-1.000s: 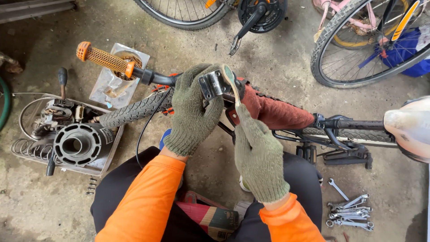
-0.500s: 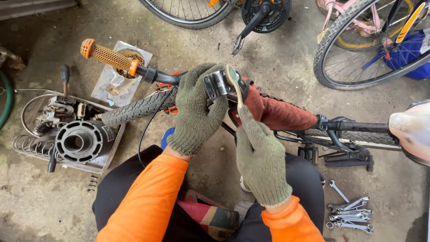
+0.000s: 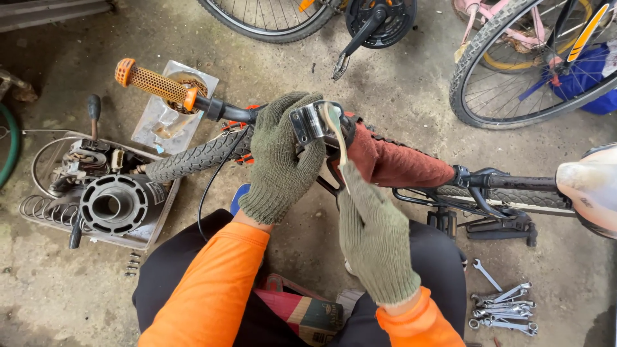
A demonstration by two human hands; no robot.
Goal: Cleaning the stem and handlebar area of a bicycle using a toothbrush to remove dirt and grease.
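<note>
A bicycle handlebar (image 3: pixel 225 112) with an orange grip (image 3: pixel 154 82) runs across the view. My left hand (image 3: pixel 283 160), in a green knit glove, wraps around the bar at the metal stem clamp (image 3: pixel 310 122). My right hand (image 3: pixel 373 234), also gloved, holds a pale flat wrench (image 3: pixel 335 132) whose head sits on the clamp. A rust-red cloth (image 3: pixel 392 164) covers the frame just right of the clamp. The front tyre (image 3: pixel 193 157) shows below the bar.
A tray (image 3: pixel 151 238) with an engine cylinder (image 3: pixel 116 204) and springs sits at left. Several wrenches (image 3: pixel 504 305) lie on the concrete floor at lower right. Other bicycle wheels (image 3: pixel 514 71) and a crank with pedal (image 3: pixel 366 29) stand at the top.
My right hand has swung the wrench slightly on the clamp. The view has shifted a little; my left hand keeps its grip on the bar.
</note>
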